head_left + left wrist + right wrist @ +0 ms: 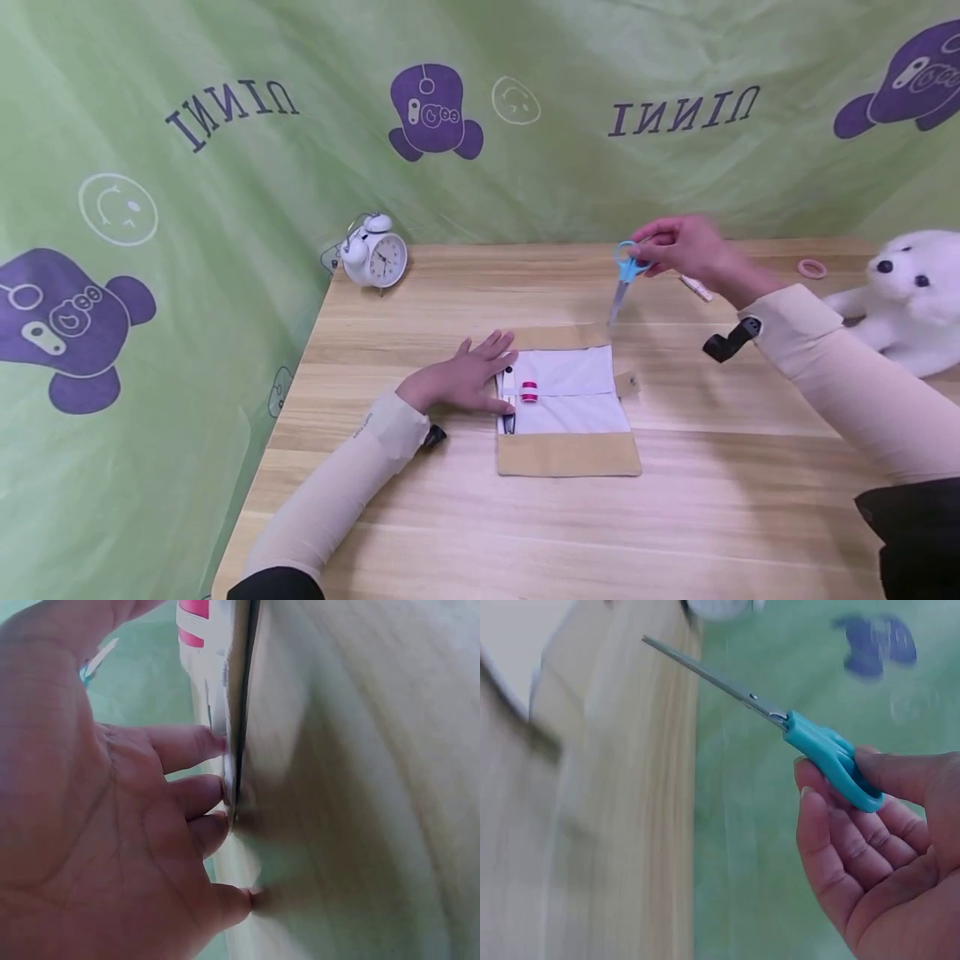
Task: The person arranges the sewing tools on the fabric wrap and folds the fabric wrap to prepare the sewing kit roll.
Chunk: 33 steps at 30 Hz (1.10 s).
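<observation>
My right hand (686, 248) pinches light-blue-handled scissors (627, 267) by a finger loop, above the table beyond an unfolded pouch. In the right wrist view, the closed blades of the scissors (825, 750) point away from the thumb and fingers. My left hand (467, 379) rests with spread fingers on the left edge of the tan and white fabric pouch (570, 455). On its white lining sits a small red thread spool (529, 392) under a band. A slim white and dark item (510, 423) lies beside the left thumb, partly covered.
A white alarm clock (382, 257) stands at the back left. To the right are a white plush bear (918, 300), a pink ring (812, 268) and a small white item (697, 288) near my right wrist. A green printed curtain (555, 192) hangs behind the wooden table (525, 542).
</observation>
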{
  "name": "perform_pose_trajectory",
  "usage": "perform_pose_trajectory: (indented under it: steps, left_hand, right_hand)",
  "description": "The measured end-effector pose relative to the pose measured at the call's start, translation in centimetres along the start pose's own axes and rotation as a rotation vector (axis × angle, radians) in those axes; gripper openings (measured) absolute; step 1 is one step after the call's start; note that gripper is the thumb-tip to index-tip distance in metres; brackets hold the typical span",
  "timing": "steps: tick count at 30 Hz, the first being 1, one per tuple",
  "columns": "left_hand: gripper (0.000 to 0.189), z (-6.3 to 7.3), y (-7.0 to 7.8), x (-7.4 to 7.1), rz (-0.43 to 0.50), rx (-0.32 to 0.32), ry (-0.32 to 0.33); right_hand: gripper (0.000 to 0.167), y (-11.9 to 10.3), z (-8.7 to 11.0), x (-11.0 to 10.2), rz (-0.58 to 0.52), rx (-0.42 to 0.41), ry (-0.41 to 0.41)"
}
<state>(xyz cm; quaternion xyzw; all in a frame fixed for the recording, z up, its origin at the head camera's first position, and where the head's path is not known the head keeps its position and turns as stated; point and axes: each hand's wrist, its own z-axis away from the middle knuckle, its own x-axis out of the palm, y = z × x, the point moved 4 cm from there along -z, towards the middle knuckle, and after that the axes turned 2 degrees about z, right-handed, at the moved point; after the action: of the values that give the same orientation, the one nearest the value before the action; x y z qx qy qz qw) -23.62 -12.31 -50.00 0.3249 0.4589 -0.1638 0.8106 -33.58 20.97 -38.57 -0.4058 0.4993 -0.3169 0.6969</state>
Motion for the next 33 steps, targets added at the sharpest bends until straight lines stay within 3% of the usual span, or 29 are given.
perform_pose_trajectory:
  steps: [6,11,15,22,33]
  left_hand:
    - [0.097,0.2,-0.5,0.2,0.007,0.007,0.019]
    - [0.096,0.3,-0.8,0.3,0.013,0.018,0.035]
    - [0.097,0.3,-0.5,0.2,0.035,0.029,0.039]
    - [0.096,0.3,-0.3,0.5,0.034,0.029,0.03]
    - [0.095,0.3,-0.8,0.8,0.048,0.038,0.038]
  right_hand:
    - [0.029,-1.9,0.2,6.2,0.03,-0.093,-0.121]
    - [0.024,-0.6,-0.4,11.1,0.09,-0.168,-0.206]
    - [0.017,0.7,-0.9,12.1,0.103,-0.185,-0.184]
    - [0.018,2.3,-1.4,13.0,0.102,-0.186,-0.214]
    - [0.018,3.0,-1.5,14.3,0.088,-0.09,-0.238]
